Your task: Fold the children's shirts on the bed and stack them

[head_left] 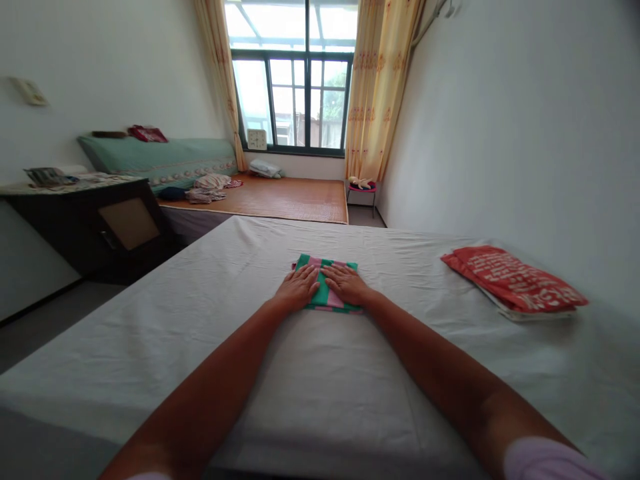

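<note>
A small folded cloth (327,265) with green and pink stripes lies on the white bed sheet (320,373) in front of me. My left hand (299,287) rests flat on its left half, fingers spread slightly. My right hand (347,284) presses flat on its right half, and the two hands' fingertips nearly touch at the middle. Neither hand grips the cloth; both lie palm down on top of it. Both forearms stretch over the sheet from the near edge.
A red folded item with white print (515,279) lies on the bed at the right, near the white wall. A dark cabinet (100,227) stands at the left. Beyond are a second bed with a bamboo mat (285,198), loose clothes (207,190), a small stool (361,189) and a curtained window.
</note>
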A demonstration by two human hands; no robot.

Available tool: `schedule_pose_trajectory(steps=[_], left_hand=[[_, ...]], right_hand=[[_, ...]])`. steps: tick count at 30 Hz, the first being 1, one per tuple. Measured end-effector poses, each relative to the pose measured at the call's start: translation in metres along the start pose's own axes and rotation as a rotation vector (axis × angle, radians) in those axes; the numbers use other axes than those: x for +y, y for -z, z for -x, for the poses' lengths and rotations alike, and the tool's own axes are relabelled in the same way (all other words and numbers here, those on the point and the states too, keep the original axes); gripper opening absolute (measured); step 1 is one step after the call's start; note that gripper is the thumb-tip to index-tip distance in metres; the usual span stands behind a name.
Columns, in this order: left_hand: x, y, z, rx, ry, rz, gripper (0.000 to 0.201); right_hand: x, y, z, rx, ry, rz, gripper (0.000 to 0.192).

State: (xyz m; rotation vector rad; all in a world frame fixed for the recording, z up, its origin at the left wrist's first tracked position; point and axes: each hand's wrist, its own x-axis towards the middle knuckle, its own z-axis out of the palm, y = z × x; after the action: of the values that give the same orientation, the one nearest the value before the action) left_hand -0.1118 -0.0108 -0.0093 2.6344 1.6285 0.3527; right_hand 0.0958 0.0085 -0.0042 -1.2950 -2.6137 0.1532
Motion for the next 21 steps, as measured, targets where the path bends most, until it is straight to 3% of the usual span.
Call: schedule_pose_trajectory(steps=[4, 7, 10, 14, 19, 21], left_hand=[[0.001, 0.007, 0.002, -0.048, 0.049, -0.010, 0.058], [0.001, 0.007, 0.000, -0.034, 0.058, 0.025, 0.057], [-0.004, 0.001, -0.001, 0.020, 0.027, 0.068, 0.054], [-0.008, -0.002, -0.002, 0.116, -0.022, 0.122, 0.048], [-0.005, 0.004, -0.003, 0.193, -0.069, 0.197, 0.041], [-0.004, 0.008, -0.004, 0.211, -0.097, 0.210, 0.039]], right_hand=[[0.036, 0.008, 0.007, -0.009, -0.395, -0.002, 0.061], [0.049, 0.014, 0.014, 0.080, -0.570, -0.026, 0.060], [0.048, 0.020, 0.018, 0.160, -0.584, -0.154, 0.042], [0.037, 0.022, 0.018, 0.249, -0.526, -0.496, 0.021], [0.007, 0.015, 0.015, 0.470, -0.536, -1.223, 0.033], [-0.005, 0.016, 0.015, 0.458, -0.572, -1.455, 0.040]])
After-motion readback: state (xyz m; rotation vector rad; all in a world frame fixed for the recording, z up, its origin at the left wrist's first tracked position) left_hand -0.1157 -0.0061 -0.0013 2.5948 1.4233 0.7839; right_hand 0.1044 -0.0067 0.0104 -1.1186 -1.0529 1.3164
